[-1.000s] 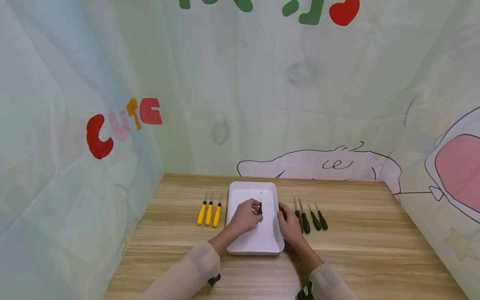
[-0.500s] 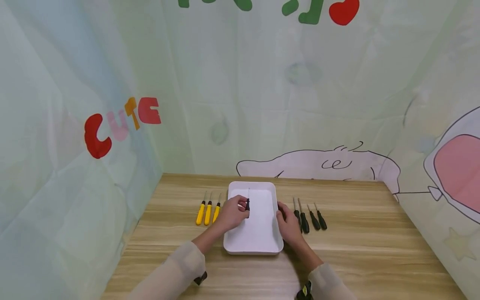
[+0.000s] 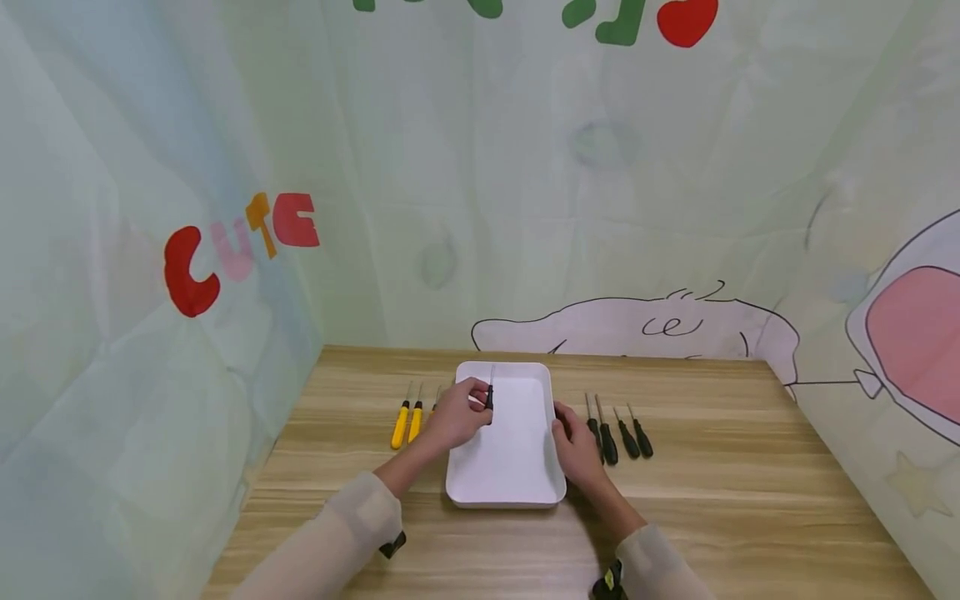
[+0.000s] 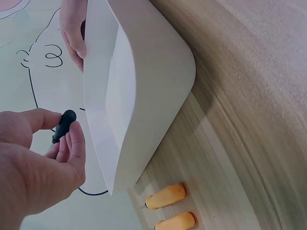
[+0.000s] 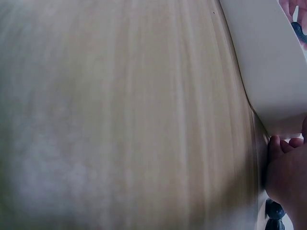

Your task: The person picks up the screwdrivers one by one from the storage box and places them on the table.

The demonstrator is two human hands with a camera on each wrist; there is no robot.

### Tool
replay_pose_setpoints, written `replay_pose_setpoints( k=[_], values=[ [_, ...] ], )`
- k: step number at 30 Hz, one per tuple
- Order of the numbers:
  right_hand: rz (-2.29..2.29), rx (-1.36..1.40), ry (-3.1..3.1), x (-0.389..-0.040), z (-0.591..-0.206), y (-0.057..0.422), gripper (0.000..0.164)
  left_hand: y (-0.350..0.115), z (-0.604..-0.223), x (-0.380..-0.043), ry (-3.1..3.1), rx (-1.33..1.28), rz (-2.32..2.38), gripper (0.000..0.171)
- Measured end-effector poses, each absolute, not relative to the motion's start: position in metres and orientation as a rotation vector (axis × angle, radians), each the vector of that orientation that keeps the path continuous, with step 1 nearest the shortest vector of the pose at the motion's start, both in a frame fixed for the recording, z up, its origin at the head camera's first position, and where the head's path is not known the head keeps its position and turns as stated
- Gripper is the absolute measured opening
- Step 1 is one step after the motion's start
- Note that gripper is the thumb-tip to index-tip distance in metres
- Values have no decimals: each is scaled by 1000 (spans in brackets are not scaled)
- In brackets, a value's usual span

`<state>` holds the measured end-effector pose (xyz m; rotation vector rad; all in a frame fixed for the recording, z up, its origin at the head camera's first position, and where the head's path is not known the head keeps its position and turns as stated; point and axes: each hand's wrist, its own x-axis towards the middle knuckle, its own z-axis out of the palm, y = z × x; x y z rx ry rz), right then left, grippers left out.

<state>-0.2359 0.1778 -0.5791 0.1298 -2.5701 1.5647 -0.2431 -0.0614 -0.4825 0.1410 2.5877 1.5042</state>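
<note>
A black-handled screwdriver (image 3: 490, 398) points its shaft away from me, pinched between the thumb and fingers of my left hand (image 3: 457, 412). It is over the left half of a white rectangular tray (image 3: 510, 458). From the left wrist view, the end of the screwdriver's dark handle (image 4: 65, 124) shows between the fingertips. My right hand (image 3: 579, 454) holds the tray's right side wall, its fingers curled against the outside. In the right wrist view, fingertips (image 5: 283, 143) meet the lower part of the tray wall (image 5: 273, 57).
Yellow-handled screwdrivers (image 3: 400, 427) lie left of the tray, one partly hidden behind my left hand. Several black-handled screwdrivers (image 3: 628, 440) lie in a row to the right, just past my right hand. Printed cloth walls (image 3: 420, 208) enclose the wooden table (image 3: 712, 475).
My left hand has moved left and slightly away from me with the screwdriver, now covering part of a yellow-handled one. My right hand stays at the tray's side.
</note>
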Motion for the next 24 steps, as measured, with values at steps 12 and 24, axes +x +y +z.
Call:
replay_pose_setpoints(
  k=[12, 24],
  values=[
    [1570, 130, -2569, -238, -579, 176, 43, -73, -480, -249, 2624, 113, 1517, 37],
    [1558, 118, -2571, -237, -581, 178, 42, -88, -483, -257, 2667, 137, 1510, 40]
  ],
)
